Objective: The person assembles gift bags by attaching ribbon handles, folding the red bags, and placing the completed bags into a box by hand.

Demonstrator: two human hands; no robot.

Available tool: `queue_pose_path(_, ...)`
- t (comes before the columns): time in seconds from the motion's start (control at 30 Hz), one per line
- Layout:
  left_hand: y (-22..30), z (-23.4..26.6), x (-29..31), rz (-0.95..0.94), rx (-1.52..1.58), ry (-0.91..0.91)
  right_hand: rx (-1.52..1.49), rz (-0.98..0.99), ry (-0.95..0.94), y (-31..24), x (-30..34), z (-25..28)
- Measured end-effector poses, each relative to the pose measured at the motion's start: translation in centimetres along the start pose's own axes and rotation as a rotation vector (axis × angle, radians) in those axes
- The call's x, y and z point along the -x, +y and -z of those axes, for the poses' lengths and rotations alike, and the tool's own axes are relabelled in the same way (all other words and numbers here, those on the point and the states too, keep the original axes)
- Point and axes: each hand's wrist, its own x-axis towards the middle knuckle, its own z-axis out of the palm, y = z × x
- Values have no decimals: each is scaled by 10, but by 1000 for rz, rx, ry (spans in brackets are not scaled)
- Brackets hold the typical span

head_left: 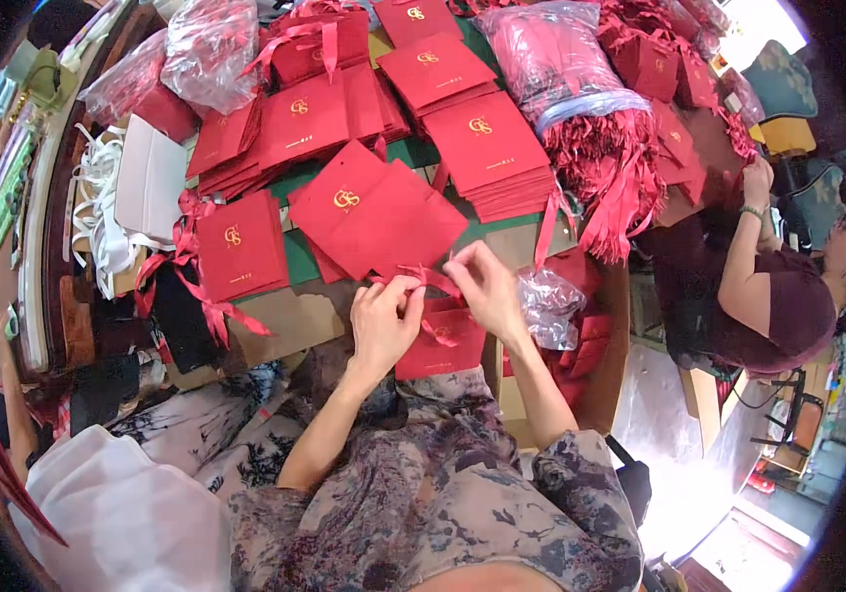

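Observation:
Close to my body, above my lap, my left hand (384,320) pinches a thin red ribbon (433,280). My right hand (487,293), level with it and slightly farther right, has thumb and finger together on the same ribbon. Loops of it run between the two hands. Just below them hangs a red paper bag (440,357), partly hidden by ribbon and fingers. Beyond my fingers, red bags with gold print (379,212) lie overlapping at the table's near edge. A single red bag (239,245) with a trailing ribbon lies to the left.
Stacks of red bags (490,148) cover the table, with plastic-wrapped ribbon bundles (606,148) behind. An open cardboard box (613,380) holding red bags and clear plastic (549,308) stands by my right forearm. White ribbon (97,197) hangs at left. A co-worker (773,296) sits at right.

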Motion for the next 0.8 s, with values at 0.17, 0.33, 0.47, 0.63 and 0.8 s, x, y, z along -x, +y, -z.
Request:
queue_pose_path(0.17, 13, 0, -4, -55, 21, 4, -388, -85, -113, 9, 9, -13)
queue_pose_path(0.33, 14, 6, -5, -104, -38, -37, -330, -144, -306, 8, 5, -1)
queue_pose_path(0.47, 12, 6, -4, -207, 60, 42, -431, -153, -154, 13, -3, 1)
queue_pose_path(0.63, 6, 13, 26, 175, 119, -98, -641, -242, -67, 15, -12, 11)
queue_pose_path(0.8, -20, 7, 23, -20, -77, -244, -622, -191, -87, 1, -23, 14)
